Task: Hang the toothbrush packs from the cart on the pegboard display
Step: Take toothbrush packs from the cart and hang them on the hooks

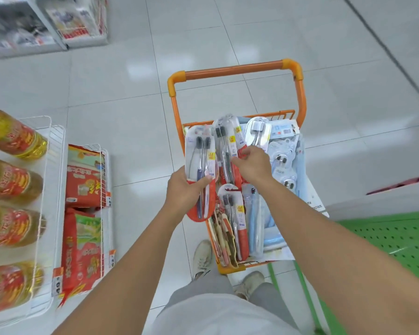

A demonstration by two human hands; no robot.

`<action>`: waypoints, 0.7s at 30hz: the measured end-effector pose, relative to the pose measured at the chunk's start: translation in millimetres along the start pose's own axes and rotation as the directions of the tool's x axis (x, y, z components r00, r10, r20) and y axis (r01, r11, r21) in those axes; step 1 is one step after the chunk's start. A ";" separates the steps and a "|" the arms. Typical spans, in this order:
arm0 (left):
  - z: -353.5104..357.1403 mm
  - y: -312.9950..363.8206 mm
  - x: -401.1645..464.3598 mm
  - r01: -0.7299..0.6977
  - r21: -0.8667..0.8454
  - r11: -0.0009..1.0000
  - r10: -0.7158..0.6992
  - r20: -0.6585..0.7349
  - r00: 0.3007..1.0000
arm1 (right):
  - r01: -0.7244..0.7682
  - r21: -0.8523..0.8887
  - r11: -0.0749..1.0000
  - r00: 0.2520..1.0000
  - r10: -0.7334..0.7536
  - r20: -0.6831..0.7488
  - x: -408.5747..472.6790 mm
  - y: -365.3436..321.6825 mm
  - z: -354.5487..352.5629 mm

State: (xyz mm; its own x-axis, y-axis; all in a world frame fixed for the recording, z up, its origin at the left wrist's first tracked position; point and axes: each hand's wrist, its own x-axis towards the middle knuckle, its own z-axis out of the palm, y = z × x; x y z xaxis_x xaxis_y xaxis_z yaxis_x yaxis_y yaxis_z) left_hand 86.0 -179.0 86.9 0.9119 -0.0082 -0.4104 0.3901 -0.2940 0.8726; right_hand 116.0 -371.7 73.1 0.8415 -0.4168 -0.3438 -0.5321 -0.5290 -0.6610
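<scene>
From the head camera, looking down, an orange wire shopping cart (297,97) with an orange tube handle stands on the pale tiled floor at about 12 o'clock from the person's feet. Its basket is heaped with blister-packed toothbrushes.

The left hand (183,189) grips a red-and-clear two-brush toothbrush pack (201,170) around its lower half, thumb curled across the front, holding it upright over the cart's 9 o'clock rim. The right hand (253,163) reaches into the basket's middle, fingers curled down onto the red edge of a second red-and-clear toothbrush pack (227,146); it seems to pinch that edge, though the fingertips are partly hidden.

At the basket's 6 o'clock end lies another red-backed toothbrush pack (235,213), and pale blue toothbrush packs (283,165) fill its 3 o'clock side.

A green perforated pegboard panel (396,240) shows at 4 o'clock of the cart. At 9 o'clock, white wire shelf baskets (55,165) hold yellow oil bottles with red labels (10,134) and red printed bags (85,180). White shoes (202,259) and grey trousers sit at 6 o'clock.
</scene>
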 end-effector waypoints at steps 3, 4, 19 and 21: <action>-7.2 -10.8 -5.7 -0.001 0.030 1.000 -0.001 0.058 0.998 | 0.033 -0.078 0.996 0.999 -0.033 -0.001 8.3 -3.5 15.5; -7.9 -12.3 -6.6 0.006 0.032 0.999 -0.008 0.061 0.998 | 0.034 -0.055 0.998 0.999 -0.036 -0.035 9.7 -4.0 15.0; 139.2 122.2 -56.2 0.026 -0.271 0.962 0.169 0.670 0.723 | 0.112 0.744 0.659 0.954 0.138 -0.267 -176.3 70.1 -189.7; 172.2 135.5 -91.0 -0.033 -0.250 0.968 0.212 0.737 0.642 | 0.147 0.740 0.656 0.922 0.181 -0.343 -208.2 86.3 -218.2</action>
State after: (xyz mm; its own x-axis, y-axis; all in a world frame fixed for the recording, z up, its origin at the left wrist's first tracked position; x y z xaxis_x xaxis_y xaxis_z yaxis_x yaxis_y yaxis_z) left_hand 33.9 -382.7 196.9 0.5736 -0.7722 -0.2733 0.3797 -0.0450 0.9240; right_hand -125.5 -491.9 233.2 0.6470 -0.7336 -0.2078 -0.1566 0.1388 -0.9779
